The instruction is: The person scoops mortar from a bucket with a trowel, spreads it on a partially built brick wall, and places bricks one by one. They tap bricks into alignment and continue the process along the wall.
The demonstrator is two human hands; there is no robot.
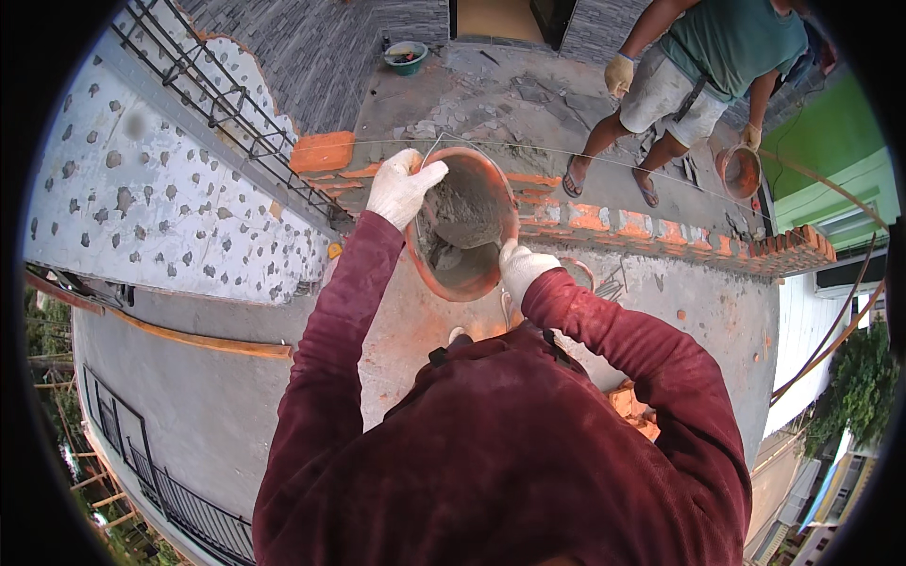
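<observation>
A: ok so where have we got the orange bucket [440,286], and which way's it facing?

B: Near mid-view, just beyond our maroon top [500,434], mouth tipped up at us. The oval of that mouth runs long from roughly 12 to 6 o'clock. We can't tell if the base touches anything.

A: And our hands?

B: Bucket as clock centre: our left hand [396,186] sits at 10, gloved, thumb and fingers pinching the rim. Our right hand [527,269] is at 4, gloved too, closed round the handle of the trowel [467,234]. Blade's down in the grey mortar [458,203], pointing about 9, long axis running back toward that right hand.

A: Headcount?

B: One trowel. Two buckets for sure: ours, plus a second bucket [737,172] hanging from a gloved hand of one co-worker [731,52] out at 2. There's a round rim [580,272] at 4, part hidden by our sleeve, so we can't call that one. Also one green basin [406,58] past 11, one rebar cage [226,104] at 10, and one low brick wall [623,222] running out to 3.
</observation>
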